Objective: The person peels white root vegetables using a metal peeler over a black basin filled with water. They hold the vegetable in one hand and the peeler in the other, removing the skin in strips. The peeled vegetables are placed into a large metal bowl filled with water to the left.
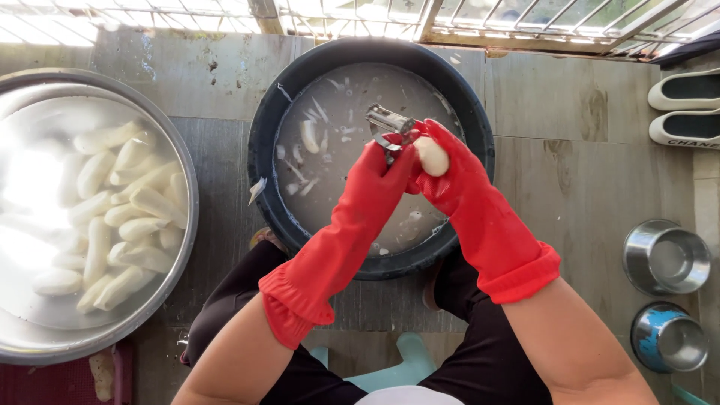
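Now we grip the peeler (388,124) in our left hand (390,166), right hand (442,176) closed around the white root (432,156) over the dark basin (262,161). Wet gloves could let it slip into the murky water.

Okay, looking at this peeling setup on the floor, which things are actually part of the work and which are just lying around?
In use:
left red-gloved hand gripping metal peeler
right red-gloved hand holding pale peeled root
black round basin of cloudy water
large steel bowl of peeled white roots

Lying about:
two small steel cups
white slippers
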